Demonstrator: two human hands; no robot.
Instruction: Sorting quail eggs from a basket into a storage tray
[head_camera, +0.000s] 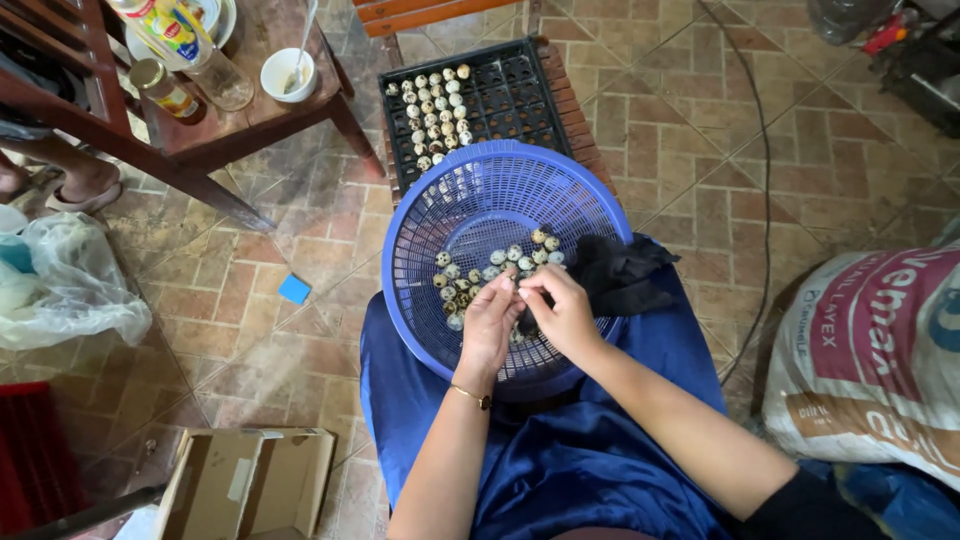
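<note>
Hands met over a blue basket of speckled eggs. Left hand and right hand pinched one egg together. A black tray lay beyond.

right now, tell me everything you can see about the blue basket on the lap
The blue basket is round, looks like plastic, with slotted mesh walls and floor and a thick rim. It sits tilted on the person's lap, over blue cloth, its far rim overlapping the black tray behind it. Small speckled eggs lie clustered in its low part. Both hands reach in: the left hand and right hand meet over the eggs, fingertips together. A black cloth drapes over its right rim.
</note>
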